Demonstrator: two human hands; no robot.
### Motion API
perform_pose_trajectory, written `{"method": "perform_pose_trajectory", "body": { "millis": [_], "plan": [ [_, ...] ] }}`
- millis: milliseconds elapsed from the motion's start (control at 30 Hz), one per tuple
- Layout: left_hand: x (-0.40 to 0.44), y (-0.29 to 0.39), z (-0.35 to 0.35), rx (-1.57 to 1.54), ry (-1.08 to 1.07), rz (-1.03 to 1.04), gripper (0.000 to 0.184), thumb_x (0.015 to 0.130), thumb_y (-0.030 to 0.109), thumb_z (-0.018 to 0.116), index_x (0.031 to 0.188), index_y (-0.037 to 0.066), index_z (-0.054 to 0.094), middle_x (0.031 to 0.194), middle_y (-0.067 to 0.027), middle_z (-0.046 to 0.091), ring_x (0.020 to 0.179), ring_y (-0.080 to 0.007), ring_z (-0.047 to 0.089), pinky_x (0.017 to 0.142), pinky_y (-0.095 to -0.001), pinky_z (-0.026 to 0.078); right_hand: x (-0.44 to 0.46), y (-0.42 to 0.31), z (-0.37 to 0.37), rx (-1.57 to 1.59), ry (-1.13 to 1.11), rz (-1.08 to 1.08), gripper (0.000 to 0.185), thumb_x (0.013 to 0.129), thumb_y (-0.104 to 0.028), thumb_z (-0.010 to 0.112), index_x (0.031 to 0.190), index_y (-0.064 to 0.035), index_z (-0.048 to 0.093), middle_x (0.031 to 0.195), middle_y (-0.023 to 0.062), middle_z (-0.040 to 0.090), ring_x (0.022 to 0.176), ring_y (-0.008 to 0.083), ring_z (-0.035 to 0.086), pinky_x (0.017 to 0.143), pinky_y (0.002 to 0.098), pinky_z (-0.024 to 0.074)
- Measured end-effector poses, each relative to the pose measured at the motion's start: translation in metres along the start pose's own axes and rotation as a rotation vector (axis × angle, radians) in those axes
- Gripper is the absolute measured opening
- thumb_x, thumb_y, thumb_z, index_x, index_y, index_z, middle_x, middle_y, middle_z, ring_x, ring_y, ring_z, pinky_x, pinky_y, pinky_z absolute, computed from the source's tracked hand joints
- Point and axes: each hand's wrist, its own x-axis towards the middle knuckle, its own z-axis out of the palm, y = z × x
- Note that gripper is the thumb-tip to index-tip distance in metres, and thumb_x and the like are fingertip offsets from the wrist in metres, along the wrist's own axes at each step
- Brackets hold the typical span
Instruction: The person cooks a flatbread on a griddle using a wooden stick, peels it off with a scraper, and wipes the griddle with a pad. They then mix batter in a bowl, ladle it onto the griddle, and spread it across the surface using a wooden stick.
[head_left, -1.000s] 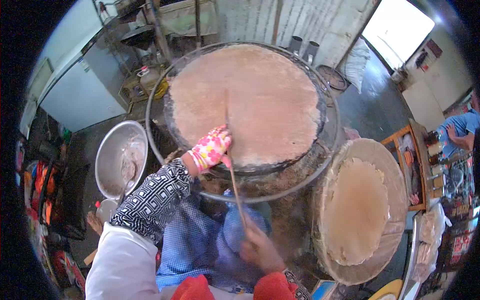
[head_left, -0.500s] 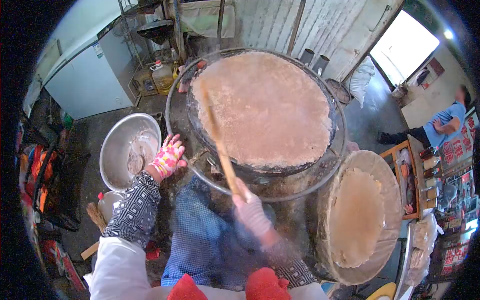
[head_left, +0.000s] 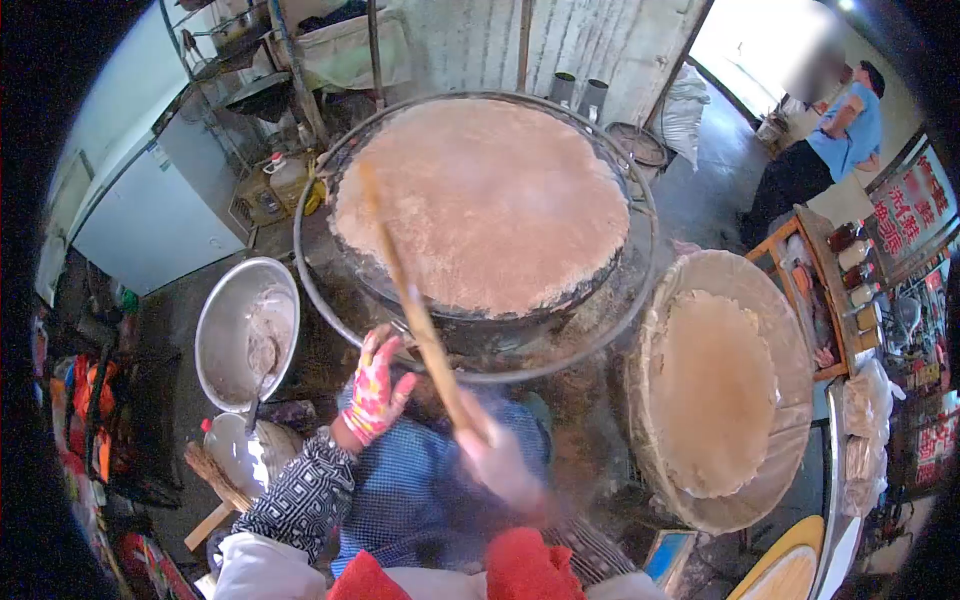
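Observation:
My right hand (head_left: 498, 460), smeared by motion, is wrapped round the lower end of a long, flat wooden stick (head_left: 412, 300). The stick's far end lies over the left side of a wide, thin pancake (head_left: 485, 205) on a round dark griddle (head_left: 470, 325). My left hand (head_left: 372, 395), in a pink-and-white flowered glove, is held just left of the stick with thumb and fingers apart, holding nothing. Faint steam drifts above the pancake, whose edge is ragged.
A metal ring (head_left: 318, 312) circles the griddle. Left stands a steel basin (head_left: 215, 345) with batter remains, and below it a pail (head_left: 230, 440) and a brush (head_left: 212, 470). On the right, a round cloth-lined tray (head_left: 795, 430) carries another pancake (head_left: 712, 390). A person (head_left: 850, 130) leans near the doorway.
My left hand has moved from beside the basin, rightward and toward me, close to the stick. My right hand keeps its hold on the stick. The whole view has shifted.

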Motion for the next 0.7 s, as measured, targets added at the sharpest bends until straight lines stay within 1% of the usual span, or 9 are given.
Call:
{"method": "perform_pose_trajectory", "body": {
  "millis": [67, 200, 267, 300, 367, 433, 533, 667, 700],
  "plan": [
    [0.053, 0.045, 0.005, 0.075, -0.137, 0.182, 0.061, 0.083, 0.036, 0.058, 0.125, -0.004, 0.041, 0.132, -0.0250, 0.038, 0.125, -0.0446, 0.032, 0.105, -0.0523, 0.024, -0.042, 0.020, -0.035, -0.218, 0.128, -0.173, 0.052, 0.085, -0.013, 0.054, 0.135, -0.0173, 0.041, 0.062, -0.0006, 0.051, 0.045, 0.0083, 0.046, 0.041, 0.0245, 0.0387],
    [0.148, 0.089, 0.092, 0.053, -0.426, 0.595, 0.076, 0.078, 0.050, 0.053, 0.128, -0.005, 0.039, 0.133, -0.0264, 0.038, 0.128, -0.0389, 0.031, 0.108, -0.0459, 0.021, -0.075, 0.070, -0.078, -0.463, 0.508, -0.548, 0.051, 0.087, -0.015, 0.053, 0.136, -0.0167, 0.040, 0.074, 0.0008, 0.055, 0.054, 0.0073, 0.050, 0.043, 0.0237, 0.0401],
    [0.169, 0.085, 0.164, 0.120, -0.607, 0.698, 0.073, 0.075, 0.051, 0.057, 0.119, -0.007, 0.047, 0.127, -0.0276, 0.044, 0.126, -0.0412, 0.032, 0.107, -0.0480, 0.023, -0.085, 0.045, -0.067, 0.217, 0.532, -0.075, 0.051, 0.088, -0.017, 0.052, 0.137, -0.0189, 0.038, 0.079, 0.0004, 0.054, 0.058, 0.0069, 0.050, 0.045, 0.0227, 0.0408],
    [0.163, 0.067, 0.196, 0.009, -0.588, 0.733, 0.072, 0.075, 0.052, 0.058, 0.115, -0.007, 0.049, 0.126, -0.0273, 0.044, 0.126, -0.0416, 0.033, 0.107, -0.0477, 0.024, -0.083, 0.020, -0.065, 0.382, 0.418, 0.087, 0.051, 0.089, -0.019, 0.052, 0.138, -0.0202, 0.037, 0.075, -0.0012, 0.052, 0.055, 0.0073, 0.048, 0.043, 0.0226, 0.0396],
    [0.153, 0.057, 0.211, -0.110, -0.566, 0.766, 0.071, 0.075, 0.053, 0.058, 0.112, -0.007, 0.051, 0.125, -0.0270, 0.045, 0.125, -0.0420, 0.034, 0.106, -0.0474, 0.025, -0.073, -0.004, -0.076, 0.365, 0.433, 0.103, 0.052, 0.088, -0.017, 0.049, 0.138, -0.0155, 0.035, 0.074, -0.0023, 0.049, 0.055, 0.0067, 0.045, 0.045, 0.0221, 0.0378],
    [0.157, 0.076, 0.166, -0.015, -0.503, 0.412, 0.074, 0.074, 0.055, 0.059, 0.113, -0.006, 0.051, 0.126, -0.0258, 0.045, 0.124, -0.0426, 0.034, 0.105, -0.0477, 0.026, -0.065, -0.007, -0.089, 0.444, 0.463, 0.091, 0.054, 0.086, -0.016, 0.047, 0.139, -0.0103, 0.034, 0.069, -0.0031, 0.043, 0.054, 0.0055, 0.041, 0.046, 0.0219, 0.0360],
    [0.189, 0.106, 0.121, 0.129, -0.424, 0.596, 0.083, 0.075, 0.060, 0.052, 0.126, -0.005, 0.040, 0.135, -0.0253, 0.036, 0.128, -0.0412, 0.030, 0.106, -0.0494, 0.022, -0.057, -0.007, -0.118, 0.321, 0.401, -0.008, 0.053, 0.090, -0.020, 0.050, 0.140, -0.0186, 0.034, 0.061, -0.0043, 0.045, 0.046, 0.0056, 0.041, 0.039, 0.0213, 0.0363],
    [0.248, 0.095, 0.201, 0.019, -0.487, 0.839, 0.091, 0.067, 0.061, 0.053, 0.128, -0.005, 0.038, 0.136, -0.0244, 0.035, 0.131, -0.0371, 0.027, 0.108, -0.0482, 0.021, -0.049, -0.052, -0.140, -0.024, 0.466, -0.073, 0.052, 0.090, -0.018, 0.049, 0.139, -0.0154, 0.034, 0.067, -0.0043, 0.046, 0.047, 0.0052, 0.040, 0.040, 0.0210, 0.0368],
    [0.262, 0.100, 0.223, 0.039, -0.460, 0.841, 0.088, 0.066, 0.058, 0.057, 0.123, -0.007, 0.042, 0.133, -0.0254, 0.038, 0.129, -0.0387, 0.030, 0.108, -0.0478, 0.022, -0.041, -0.056, -0.153, 0.196, 0.488, -0.007, 0.051, 0.089, -0.016, 0.050, 0.139, -0.0139, 0.035, 0.067, -0.0049, 0.044, 0.047, 0.0051, 0.039, 0.040, 0.0206, 0.0364]
  ]
}}
